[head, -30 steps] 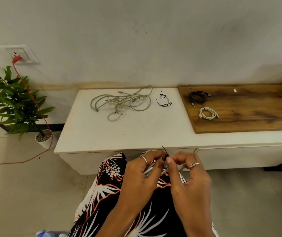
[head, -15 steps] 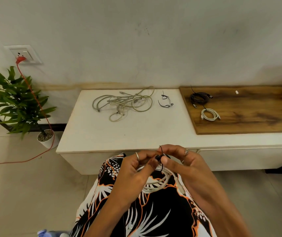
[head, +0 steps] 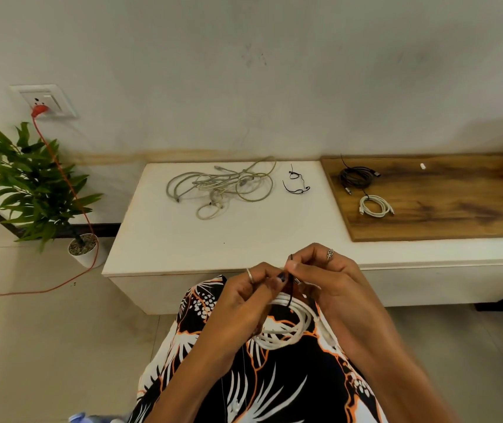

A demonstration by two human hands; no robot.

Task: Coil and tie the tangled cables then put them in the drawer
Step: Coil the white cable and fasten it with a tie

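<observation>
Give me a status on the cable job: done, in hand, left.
Done: a black coil and a white coil lie tied on the wooden board. In hand: left hand and right hand pinch a black tie round a white cable coil over the lap. Left: the tangled cables, spare ties beside them, and stowing everything; no open drawer is visible.

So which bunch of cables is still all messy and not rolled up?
The grey tangled cables on the white cabinet top. The black coil and white coil on the wooden board are neatly wound.
</observation>
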